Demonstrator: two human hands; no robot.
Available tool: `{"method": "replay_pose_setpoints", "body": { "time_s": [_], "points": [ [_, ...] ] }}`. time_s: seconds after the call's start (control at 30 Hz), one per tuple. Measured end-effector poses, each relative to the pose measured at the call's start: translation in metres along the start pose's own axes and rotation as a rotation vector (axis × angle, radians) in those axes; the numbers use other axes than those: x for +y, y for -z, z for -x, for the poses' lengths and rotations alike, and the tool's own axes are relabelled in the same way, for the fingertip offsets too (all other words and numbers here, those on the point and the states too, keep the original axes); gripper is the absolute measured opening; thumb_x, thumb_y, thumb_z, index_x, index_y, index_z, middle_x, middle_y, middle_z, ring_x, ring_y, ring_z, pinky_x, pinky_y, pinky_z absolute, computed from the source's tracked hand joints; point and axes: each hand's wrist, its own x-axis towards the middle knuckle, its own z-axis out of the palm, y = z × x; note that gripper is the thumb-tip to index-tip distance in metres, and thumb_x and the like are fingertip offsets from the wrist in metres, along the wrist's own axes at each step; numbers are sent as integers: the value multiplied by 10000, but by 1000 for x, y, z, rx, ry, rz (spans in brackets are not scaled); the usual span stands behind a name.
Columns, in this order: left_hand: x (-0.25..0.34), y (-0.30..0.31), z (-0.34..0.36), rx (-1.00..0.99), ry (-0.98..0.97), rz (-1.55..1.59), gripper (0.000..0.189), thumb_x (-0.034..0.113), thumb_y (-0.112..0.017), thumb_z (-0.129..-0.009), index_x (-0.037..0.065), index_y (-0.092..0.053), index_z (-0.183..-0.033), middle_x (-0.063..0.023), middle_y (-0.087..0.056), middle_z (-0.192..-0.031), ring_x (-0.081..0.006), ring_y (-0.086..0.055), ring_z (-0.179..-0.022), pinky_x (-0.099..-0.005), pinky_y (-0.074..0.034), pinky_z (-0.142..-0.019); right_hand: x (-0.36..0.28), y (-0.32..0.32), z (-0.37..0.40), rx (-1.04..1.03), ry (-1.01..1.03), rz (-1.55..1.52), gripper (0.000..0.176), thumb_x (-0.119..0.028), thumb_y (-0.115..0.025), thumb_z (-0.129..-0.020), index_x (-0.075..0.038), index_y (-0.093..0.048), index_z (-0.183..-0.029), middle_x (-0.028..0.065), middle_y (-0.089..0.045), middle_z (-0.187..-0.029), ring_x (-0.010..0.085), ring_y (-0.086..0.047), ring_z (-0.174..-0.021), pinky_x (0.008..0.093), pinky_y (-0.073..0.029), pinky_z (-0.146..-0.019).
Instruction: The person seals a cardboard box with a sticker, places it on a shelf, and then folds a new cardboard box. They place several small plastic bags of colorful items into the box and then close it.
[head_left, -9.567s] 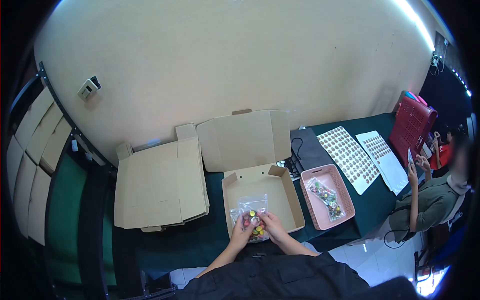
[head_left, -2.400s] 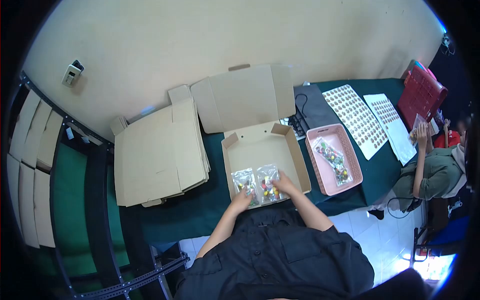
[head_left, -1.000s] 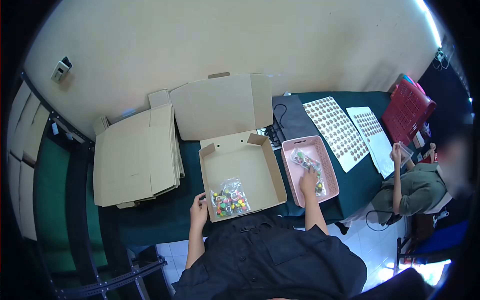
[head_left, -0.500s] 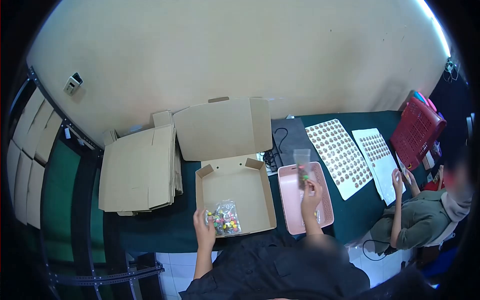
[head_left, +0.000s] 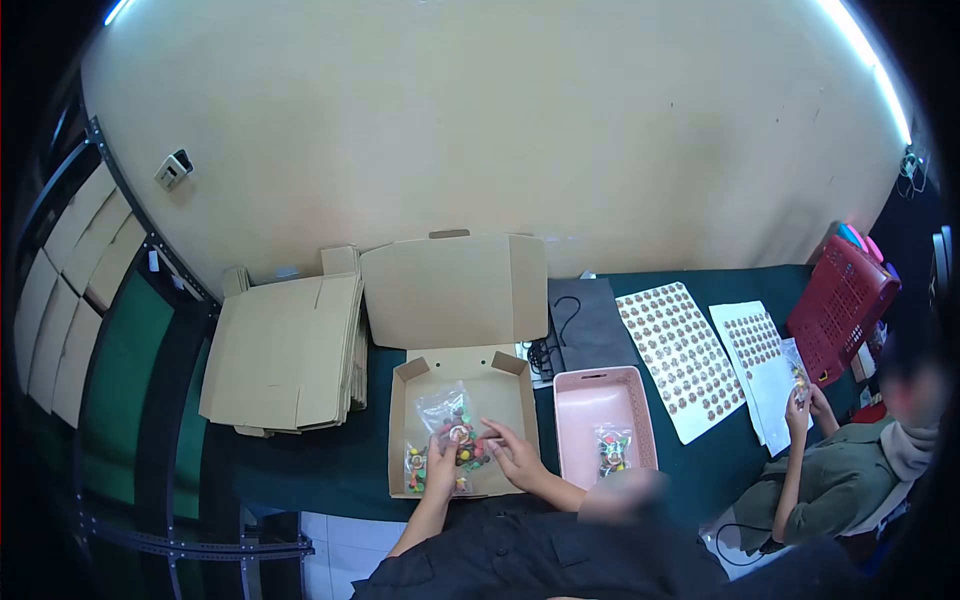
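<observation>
My left hand (head_left: pixel 440 472) grips a clear plastic bag of colourful candies (head_left: pixel 458 412) with a round sticker on it, held over the open cardboard box (head_left: pixel 515 405). Just to the bag's right is my right hand (head_left: pixel 518 462), fingers spread, fingertips at or close to the candies; whether they touch is hard to tell. Beneath and beside my left hand, more candy (head_left: pixel 415 462) in clear bags lies in the box's near left corner. A pink basket (head_left: pixel 572 425) right of the box contains another candy bag (head_left: pixel 613 452).
Flattened cardboard boxes (head_left: pixel 280 350) are stacked at left. Sticker sheets (head_left: pixel 682 360) lie on the right, beside a dark red basket (head_left: pixel 842 300). A co-worker (head_left: pixel 840 490) at far right handles a small bag (head_left: pixel 797 380). Cables (head_left: pixel 542 355) sit behind the pink basket.
My right hand has come left from the pink basket to the box. A bag is now raised in my left hand. The view has tilted upward, and the co-worker's hands now have a candy bag.
</observation>
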Motion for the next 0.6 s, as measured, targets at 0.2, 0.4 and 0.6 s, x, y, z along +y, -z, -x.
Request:
{"method": "replay_pose_setpoints", "body": {
  "time_s": [0.2, 0.4, 0.6],
  "points": [
    [0, -15, -3, -268, -35, -114, 316, 241, -512, -899, 15, -463, -1114, -92, -575, -982, -140, -575, -871, -249, -461, -772, 21, -7, -8, 310, -105, -274, 381, -143, -494, -899, -16, -400, -1246, 88, -561, -994, 155, -569, -849, 261, -478, -738],
    [-7, -12, 4, -284, 26, -66, 345, 303, -476, -913, 30, -465, -1123, -67, -570, -1001, -106, -539, -919, -240, -441, -796, 27, -4, 7, 72, -410, -455, 339, -294, -479, -912, -17, -505, -1105, 34, -583, -899, 78, -562, -668, 206, -453, -531],
    [1, -10, 5, -342, -26, -188, 364, 311, -465, -917, 8, -461, -1119, -75, -566, -992, -105, -552, -868, -241, -457, -768, 19, -9, 13, 162, -422, -541, 343, -314, -481, -908, -14, -522, -1067, 38, -585, -864, 86, -564, -625, 195, -443, -486]
  ]
}}
